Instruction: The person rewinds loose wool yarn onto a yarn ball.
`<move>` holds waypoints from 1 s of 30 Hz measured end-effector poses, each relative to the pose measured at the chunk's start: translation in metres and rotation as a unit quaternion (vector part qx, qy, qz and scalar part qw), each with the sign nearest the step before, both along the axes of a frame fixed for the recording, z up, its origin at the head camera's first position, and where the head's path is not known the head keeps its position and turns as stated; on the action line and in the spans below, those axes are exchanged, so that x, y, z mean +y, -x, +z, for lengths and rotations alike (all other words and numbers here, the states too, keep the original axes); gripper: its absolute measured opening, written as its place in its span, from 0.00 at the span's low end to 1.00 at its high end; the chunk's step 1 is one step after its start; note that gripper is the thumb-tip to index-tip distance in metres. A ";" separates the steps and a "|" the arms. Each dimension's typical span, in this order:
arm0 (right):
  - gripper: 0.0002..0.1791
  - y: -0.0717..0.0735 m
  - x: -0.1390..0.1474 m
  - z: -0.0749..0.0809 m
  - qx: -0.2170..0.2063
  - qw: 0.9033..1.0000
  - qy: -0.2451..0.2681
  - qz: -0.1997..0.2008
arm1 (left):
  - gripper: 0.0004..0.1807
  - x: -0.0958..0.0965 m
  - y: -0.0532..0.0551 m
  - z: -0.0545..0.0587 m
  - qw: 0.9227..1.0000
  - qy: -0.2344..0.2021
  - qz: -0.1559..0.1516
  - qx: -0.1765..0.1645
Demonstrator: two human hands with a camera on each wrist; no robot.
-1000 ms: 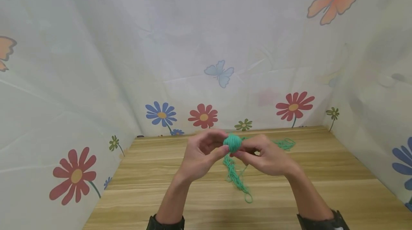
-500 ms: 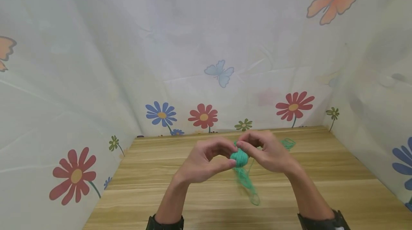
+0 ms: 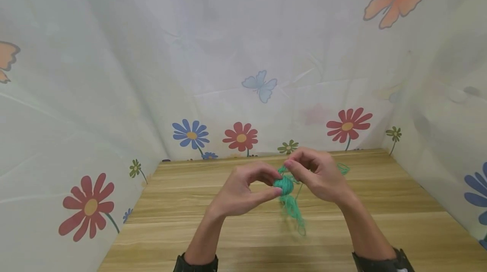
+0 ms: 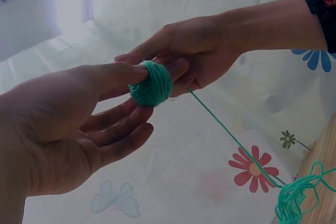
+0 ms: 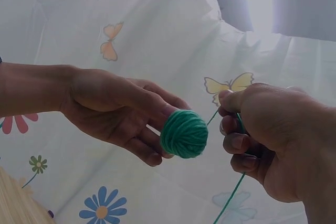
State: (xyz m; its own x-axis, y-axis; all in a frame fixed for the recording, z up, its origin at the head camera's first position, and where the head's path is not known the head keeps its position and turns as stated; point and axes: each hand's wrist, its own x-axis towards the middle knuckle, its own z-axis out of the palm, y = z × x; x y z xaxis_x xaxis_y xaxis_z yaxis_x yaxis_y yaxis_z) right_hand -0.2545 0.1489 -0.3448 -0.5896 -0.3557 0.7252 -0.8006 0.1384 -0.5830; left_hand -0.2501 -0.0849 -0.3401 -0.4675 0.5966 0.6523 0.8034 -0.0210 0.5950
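Observation:
A small ball of green yarn (image 3: 284, 185) is held between the thumb and fingers of my left hand (image 3: 245, 191), above the table. My right hand (image 3: 317, 174), just right of and above the ball, pinches the yarn strand (image 5: 212, 116) between thumb and forefinger. That strand runs from the ball through the curled right fingers and down, as the right wrist view shows. Under the ball, a loose tangle of green yarn (image 3: 292, 207) lies on the table, also seen as looped yarn (image 4: 292, 200) in the left wrist view.
More loose yarn (image 3: 343, 168) lies farther back, partly hidden behind the right hand. The wooden table (image 3: 182, 221) is bounded by a pale curtain (image 3: 213, 52) printed with flowers and butterflies at the back and both sides.
My right hand has gone from beside the ball to above it, then slightly away to the upper right, with the strand pinched. The ball has shifted a little right and down with my left hand.

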 end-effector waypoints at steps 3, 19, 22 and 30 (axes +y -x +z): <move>0.11 0.000 0.001 0.000 0.007 1.000 0.010 0.003 | 0.13 0.001 0.002 -0.002 1.000 0.001 0.025 0.008; 0.19 0.006 -0.007 -0.001 0.063 0.992 -0.052 0.093 | 0.13 0.001 0.026 -0.020 0.991 -0.089 0.094 0.022; 0.18 0.001 -0.010 0.005 0.070 0.989 -0.063 0.111 | 0.13 0.003 0.019 -0.014 0.989 -0.108 0.103 0.012; 0.20 0.000 -0.009 0.004 0.078 0.982 -0.070 0.157 | 0.14 0.002 0.007 -0.001 0.982 -0.155 0.102 -0.044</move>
State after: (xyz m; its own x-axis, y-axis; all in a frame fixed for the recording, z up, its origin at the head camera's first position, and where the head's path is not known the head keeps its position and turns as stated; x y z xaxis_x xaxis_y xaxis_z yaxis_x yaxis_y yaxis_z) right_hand -0.2549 0.1396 -0.3406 -0.3210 -0.6041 0.7294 -0.8946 -0.0594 -0.4429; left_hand -0.2573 -0.0828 -0.3412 -0.6194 0.2651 0.7390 0.7552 -0.0562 0.6531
